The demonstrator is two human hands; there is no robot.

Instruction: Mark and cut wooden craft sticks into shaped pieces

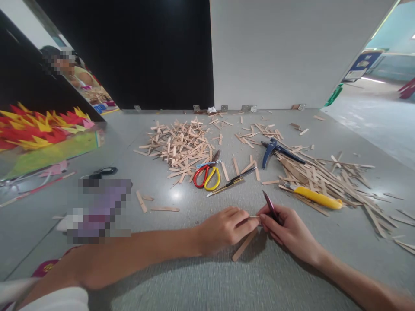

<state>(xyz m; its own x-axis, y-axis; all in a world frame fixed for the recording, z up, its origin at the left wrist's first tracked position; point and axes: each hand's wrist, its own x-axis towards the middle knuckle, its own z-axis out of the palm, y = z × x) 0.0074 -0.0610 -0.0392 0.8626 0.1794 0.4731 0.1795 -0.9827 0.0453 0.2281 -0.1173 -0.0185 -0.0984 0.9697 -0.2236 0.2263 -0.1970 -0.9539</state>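
Wooden sliver point(254, 217), one: thin, bridging the short gap between the two hands, ends covered by fingers. Left hand point(223, 226): grip pressed together, pinching the sliver's left end. Right hand point(285, 225): grip closed on a dark pen point(272, 207), which juts up between thumb and forefinger; fingertips meet the sliver's right end. Flat stick point(244, 248), one: slanting just below the sliver, upper end reaching the fingers; contact cannot be told. On the grey desk point(162, 285), beyond the hands: scissors point(206, 175), red and yellow loops; slim pointed tool point(231, 182), beside them; heap of short sticks point(180, 144). Rightward: yellow-handled cutter point(314, 197), on long strips point(311, 172).
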